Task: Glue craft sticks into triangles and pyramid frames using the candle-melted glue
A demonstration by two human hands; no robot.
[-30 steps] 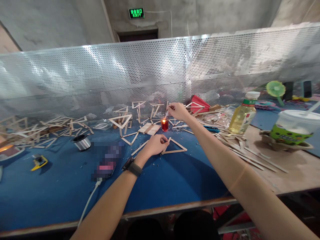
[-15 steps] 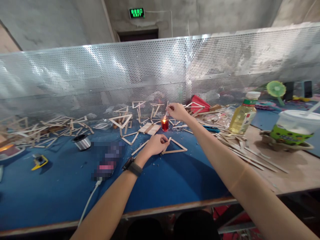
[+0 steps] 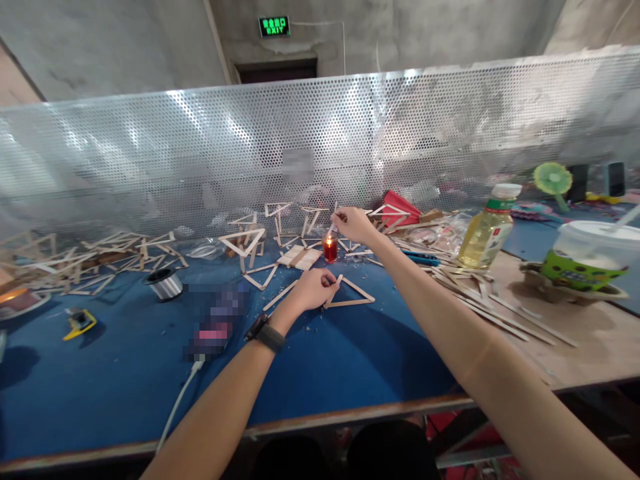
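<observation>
My left hand (image 3: 316,288) is closed at the left corner of a triangle of wooden craft sticks (image 3: 353,303) on the blue tabletop. Its fingers pinch one stick there, and the exact grip is partly hidden. Farther forward, my right hand (image 3: 354,223) is closed on a whitish glue stick (image 3: 331,231). The lower tip of that stick is at the flame of a red candle (image 3: 330,250) in a small glass. Beside the candle lies a flat row of craft sticks (image 3: 299,257) with one stick across it.
Several stick frames (image 3: 243,241) stand along the perforated metal screen (image 3: 320,127). A wire spool (image 3: 166,285), a phone (image 3: 217,323) with a cable and a yellow cutter (image 3: 80,324) lie left. Loose strips (image 3: 493,313), a bottle (image 3: 485,230) and a drink cup (image 3: 583,260) stand right.
Both hands stay almost where they were. The glue stick remains at the candle flame, with only a very slight shift of the right hand.
</observation>
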